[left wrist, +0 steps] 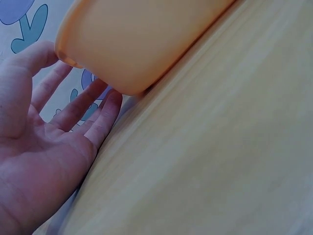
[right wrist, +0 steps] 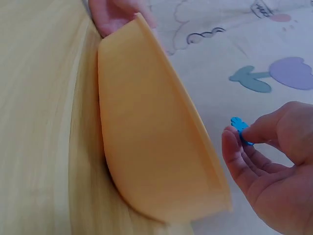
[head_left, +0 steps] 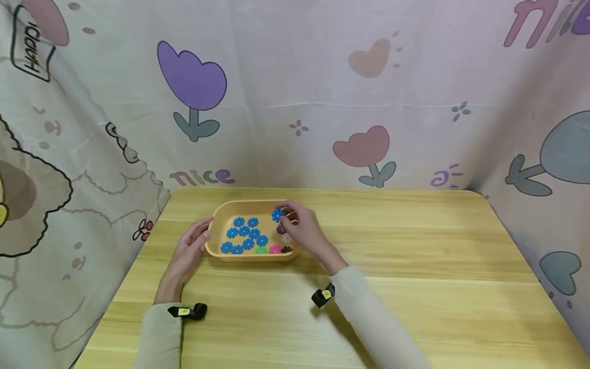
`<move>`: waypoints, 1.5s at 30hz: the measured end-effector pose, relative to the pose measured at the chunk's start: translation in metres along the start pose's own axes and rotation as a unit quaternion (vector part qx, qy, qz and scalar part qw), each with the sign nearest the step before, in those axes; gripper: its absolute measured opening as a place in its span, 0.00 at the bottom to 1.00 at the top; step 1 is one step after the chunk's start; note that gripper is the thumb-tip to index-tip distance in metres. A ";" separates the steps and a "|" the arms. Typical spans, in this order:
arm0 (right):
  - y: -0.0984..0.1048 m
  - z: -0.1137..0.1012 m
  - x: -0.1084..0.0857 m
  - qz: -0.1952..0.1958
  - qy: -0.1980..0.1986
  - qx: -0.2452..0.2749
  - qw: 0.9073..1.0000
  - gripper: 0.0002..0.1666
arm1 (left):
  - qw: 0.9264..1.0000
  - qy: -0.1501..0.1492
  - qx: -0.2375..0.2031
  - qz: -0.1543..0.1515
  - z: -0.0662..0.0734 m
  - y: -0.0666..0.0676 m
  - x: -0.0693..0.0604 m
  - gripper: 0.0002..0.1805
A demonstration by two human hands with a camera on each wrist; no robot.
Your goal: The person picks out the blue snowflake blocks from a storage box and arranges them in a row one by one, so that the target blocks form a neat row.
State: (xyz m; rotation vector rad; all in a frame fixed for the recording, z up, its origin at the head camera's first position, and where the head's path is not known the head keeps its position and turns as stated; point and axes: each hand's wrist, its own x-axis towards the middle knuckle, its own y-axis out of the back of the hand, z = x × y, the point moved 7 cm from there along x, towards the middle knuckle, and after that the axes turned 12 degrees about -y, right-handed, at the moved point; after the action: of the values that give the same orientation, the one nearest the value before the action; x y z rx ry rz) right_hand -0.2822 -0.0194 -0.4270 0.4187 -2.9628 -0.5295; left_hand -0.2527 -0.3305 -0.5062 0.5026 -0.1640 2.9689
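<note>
A shallow orange-yellow plastic tray (head_left: 253,257) holds several blue flower-shaped plastic discs (head_left: 244,231), with green (head_left: 260,250), pink (head_left: 275,249), purple, pale and dark ones along its front and right side. My right hand (head_left: 301,225) pinches one blue disc (right wrist: 240,129) between thumb and fingertips, raised over the tray's right end. In the right wrist view that disc is clear of the rim. At the tray's left end, my left hand (head_left: 188,251) touches the rim and outer wall with loosely extended fingers (left wrist: 105,117). The tray's contents are hidden in both wrist views.
The tray stands on a light wood-grain table (head_left: 415,246), towards its back left. A printed curtain (head_left: 286,77) with tulips and hearts hangs behind the table and along both sides. Bare wood lies to the right of the tray and in front of it.
</note>
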 end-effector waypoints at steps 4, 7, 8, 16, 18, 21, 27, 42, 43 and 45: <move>0.018 0.006 -0.009 0.019 0.023 0.010 1.000 0.16 | 1.000 -0.012 -0.007 -0.006 0.004 -0.001 0.002 0.26; 0.031 0.012 -0.015 0.022 0.016 0.034 0.999 0.17 | 1.000 -0.011 -0.017 -0.006 0.005 -0.002 0.002 0.27; 0.035 0.014 -0.017 0.025 0.013 0.042 0.999 0.17 | 1.000 -0.007 -0.018 -0.003 0.004 -0.002 0.003 0.27; 0.067 0.028 -0.020 0.058 -0.011 0.063 0.996 0.20 | 1.000 -0.001 -0.021 0.003 -0.001 -0.004 0.004 0.27; 0.072 0.033 -0.020 0.065 -0.016 0.060 0.996 0.20 | 1.000 -0.001 -0.022 0.002 -0.001 -0.004 0.003 0.27; 0.077 0.041 -0.020 0.073 -0.021 0.056 0.996 0.21 | 1.000 -0.002 -0.022 0.003 -0.002 -0.005 0.002 0.27; 0.084 0.062 -0.019 0.089 -0.042 0.034 0.995 0.22 | 1.000 0.004 -0.019 0.008 -0.003 -0.002 -0.001 0.27; 0.075 0.096 -0.012 0.084 -0.096 -0.080 0.989 0.21 | 1.000 0.004 -0.012 0.009 -0.001 0.001 -0.001 0.27; 0.075 0.096 -0.012 0.084 -0.093 -0.088 0.988 0.21 | 1.000 0.004 -0.012 0.010 -0.001 0.001 -0.001 0.27; 0.073 0.097 -0.011 0.082 -0.086 -0.099 0.988 0.20 | 1.000 0.003 -0.012 0.010 -0.002 0.002 -0.002 0.27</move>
State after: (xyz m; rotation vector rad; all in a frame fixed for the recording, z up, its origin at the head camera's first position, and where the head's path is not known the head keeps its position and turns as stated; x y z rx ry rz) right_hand -0.3040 0.0816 -0.4925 0.1122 -3.0282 -0.8687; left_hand -0.2519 -0.3322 -0.5084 0.4919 -0.2054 2.9834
